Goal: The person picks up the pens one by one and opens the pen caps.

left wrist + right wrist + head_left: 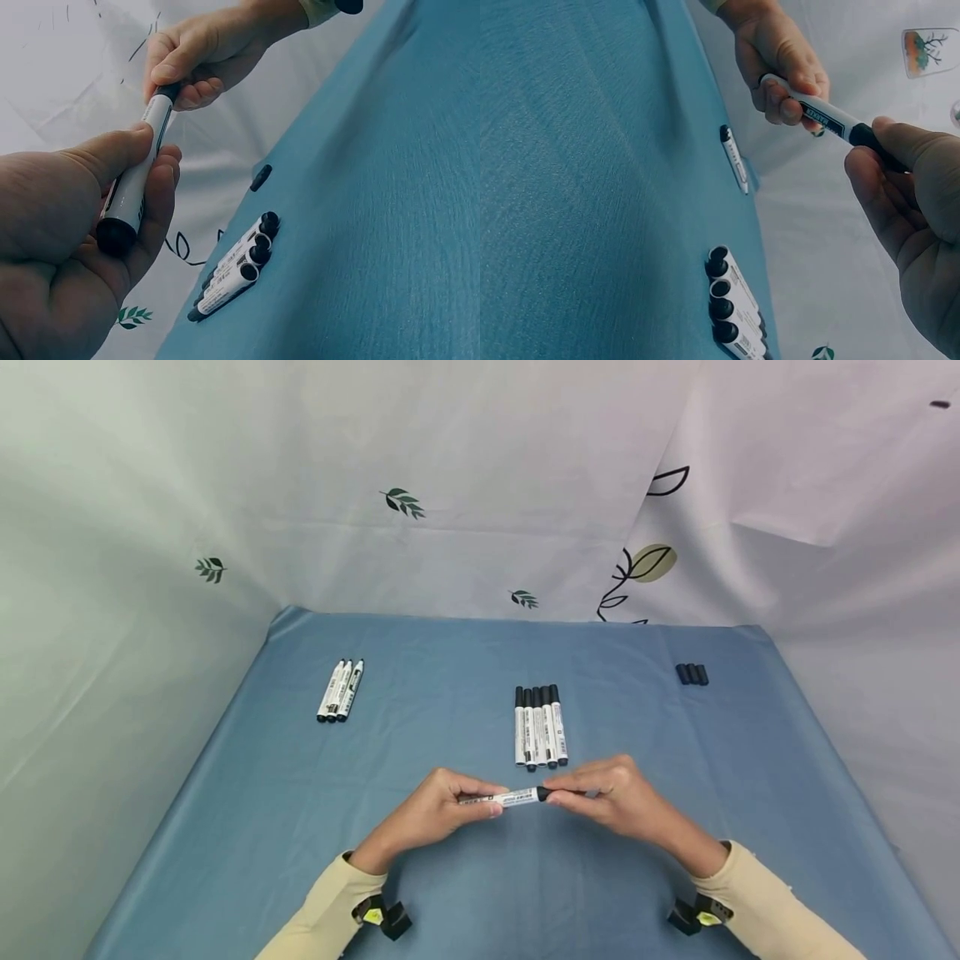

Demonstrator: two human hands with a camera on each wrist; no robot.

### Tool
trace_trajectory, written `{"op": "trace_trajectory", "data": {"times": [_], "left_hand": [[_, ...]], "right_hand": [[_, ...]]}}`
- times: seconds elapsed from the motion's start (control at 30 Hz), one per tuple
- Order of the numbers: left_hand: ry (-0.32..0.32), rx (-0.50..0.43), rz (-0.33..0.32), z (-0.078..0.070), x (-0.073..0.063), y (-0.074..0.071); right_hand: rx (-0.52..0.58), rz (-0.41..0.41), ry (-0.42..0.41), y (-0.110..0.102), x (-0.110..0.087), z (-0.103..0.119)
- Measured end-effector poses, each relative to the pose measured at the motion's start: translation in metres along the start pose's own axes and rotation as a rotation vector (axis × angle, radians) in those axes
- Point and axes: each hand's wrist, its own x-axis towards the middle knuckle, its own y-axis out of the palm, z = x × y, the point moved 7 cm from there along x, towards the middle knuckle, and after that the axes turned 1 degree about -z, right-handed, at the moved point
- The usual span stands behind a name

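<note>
Over the near middle of the table, both hands hold one white marker (519, 797) between them. My left hand (438, 812) grips its white barrel, thumb along the upper side and fingers curled beneath. At the other end, my right hand (618, 795) pinches the black cap (864, 136) between thumb and fingers. In the right wrist view the cap meets the barrel. The black end plug (118, 236) shows past the left palm in the left wrist view. Just beyond the hands lies a row of several capped markers (540, 731), caps pointing away.
Three capless markers (341, 692) lie side by side at the table's left. Three loose black caps (692, 674) sit together at the far right. The blue cloth (435, 693) covers the table, with a pale patterned curtain (465, 560) behind it.
</note>
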Motion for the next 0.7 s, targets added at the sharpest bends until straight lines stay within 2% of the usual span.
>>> {"op": "trace_trajectory", "data": {"times": [0.07, 0.33, 0.57, 0.7], "left_hand": [[0.000, -0.006, 0.004, -0.001, 0.000, 0.000], [0.013, -0.014, 0.025, 0.000, 0.001, 0.001], [0.020, -0.045, 0.048, 0.000, 0.001, 0.001], [0.020, -0.046, -0.006, -0.001, -0.003, -0.003]], "right_hand": [[-0.002, -0.005, -0.007, 0.000, 0.000, 0.000], [0.007, 0.027, 0.083, 0.000, 0.000, -0.002], [0.011, 0.021, -0.002, -0.002, 0.000, 0.001], [0.032, -0.040, -0.005, -0.014, -0.001, -0.001]]}}
